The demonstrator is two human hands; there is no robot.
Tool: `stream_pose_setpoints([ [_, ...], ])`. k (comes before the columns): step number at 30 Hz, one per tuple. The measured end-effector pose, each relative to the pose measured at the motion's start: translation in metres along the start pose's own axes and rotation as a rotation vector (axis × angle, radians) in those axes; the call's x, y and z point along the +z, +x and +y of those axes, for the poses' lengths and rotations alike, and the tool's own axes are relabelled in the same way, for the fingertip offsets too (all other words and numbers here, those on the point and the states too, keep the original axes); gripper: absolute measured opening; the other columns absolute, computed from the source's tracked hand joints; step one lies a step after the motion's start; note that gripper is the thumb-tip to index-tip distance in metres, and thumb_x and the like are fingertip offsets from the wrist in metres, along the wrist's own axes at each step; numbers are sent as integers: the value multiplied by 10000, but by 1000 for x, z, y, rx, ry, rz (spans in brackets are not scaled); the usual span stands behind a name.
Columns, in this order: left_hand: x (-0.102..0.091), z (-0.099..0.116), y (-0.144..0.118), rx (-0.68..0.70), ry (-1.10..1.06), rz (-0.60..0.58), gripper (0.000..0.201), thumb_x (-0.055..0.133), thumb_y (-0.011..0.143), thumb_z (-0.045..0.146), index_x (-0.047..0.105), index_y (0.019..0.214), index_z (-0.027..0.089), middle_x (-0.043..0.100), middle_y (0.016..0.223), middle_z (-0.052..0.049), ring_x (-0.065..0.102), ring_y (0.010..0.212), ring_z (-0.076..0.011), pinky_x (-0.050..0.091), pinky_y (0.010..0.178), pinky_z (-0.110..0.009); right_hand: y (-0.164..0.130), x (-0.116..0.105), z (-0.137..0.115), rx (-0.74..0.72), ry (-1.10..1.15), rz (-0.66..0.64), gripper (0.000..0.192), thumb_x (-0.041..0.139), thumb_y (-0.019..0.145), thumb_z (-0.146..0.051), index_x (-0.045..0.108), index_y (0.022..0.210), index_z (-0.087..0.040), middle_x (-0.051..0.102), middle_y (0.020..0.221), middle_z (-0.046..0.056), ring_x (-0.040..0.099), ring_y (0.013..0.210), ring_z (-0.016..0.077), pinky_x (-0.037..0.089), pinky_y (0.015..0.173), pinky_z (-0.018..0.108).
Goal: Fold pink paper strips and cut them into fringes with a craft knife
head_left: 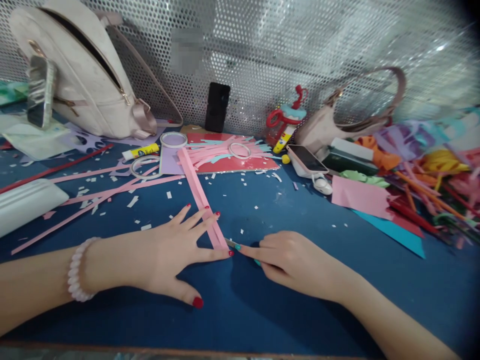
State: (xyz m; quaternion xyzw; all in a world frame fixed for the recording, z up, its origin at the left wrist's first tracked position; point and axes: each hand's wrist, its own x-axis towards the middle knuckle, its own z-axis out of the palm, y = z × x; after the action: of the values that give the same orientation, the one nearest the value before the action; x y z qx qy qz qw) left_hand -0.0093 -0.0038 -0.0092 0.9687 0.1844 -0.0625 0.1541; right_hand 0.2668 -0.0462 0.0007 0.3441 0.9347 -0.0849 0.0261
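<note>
Pink paper strip [195, 182]: long, narrow, straight-sided. Flat on the desk [285, 210], slanting, far end to the left, near end to the right. Line runs lengthwise, edge to edge of layers or a crease, cannot tell which. Lower part partly covered. Slim grey metal blade [230, 243]: low over the desk, pointing left, tip at the strip's right edge close to the near end. Handle mostly hidden.
</note>
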Motion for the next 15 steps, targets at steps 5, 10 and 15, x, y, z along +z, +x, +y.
stream_pose_setpoints([
  [5,-8,1,-5,53,64,50,717,539,816,664,319,1440,391,240,1526,-163,191,1369,-470,210,1017,-698,-1,-2,0,-40,22,-10,430,397,916,-126,554,1302,-234,603,687,-3,525,613,126,336,596,267],
  [10,-16,3,-5,95,131,47,639,464,896,603,331,1451,315,360,1483,-122,302,1366,-356,236,1086,-554,0,-1,-3,-82,50,-21,413,397,918,-130,575,1276,-233,600,687,0,514,620,132,328,596,275],
  [15,-14,2,1,1,218,26,634,436,952,497,350,1438,100,290,1494,-170,283,1385,-299,256,1099,-456,3,5,-9,-62,52,7,404,393,920,-135,572,1272,-220,600,702,0,516,624,139,326,605,281],
])
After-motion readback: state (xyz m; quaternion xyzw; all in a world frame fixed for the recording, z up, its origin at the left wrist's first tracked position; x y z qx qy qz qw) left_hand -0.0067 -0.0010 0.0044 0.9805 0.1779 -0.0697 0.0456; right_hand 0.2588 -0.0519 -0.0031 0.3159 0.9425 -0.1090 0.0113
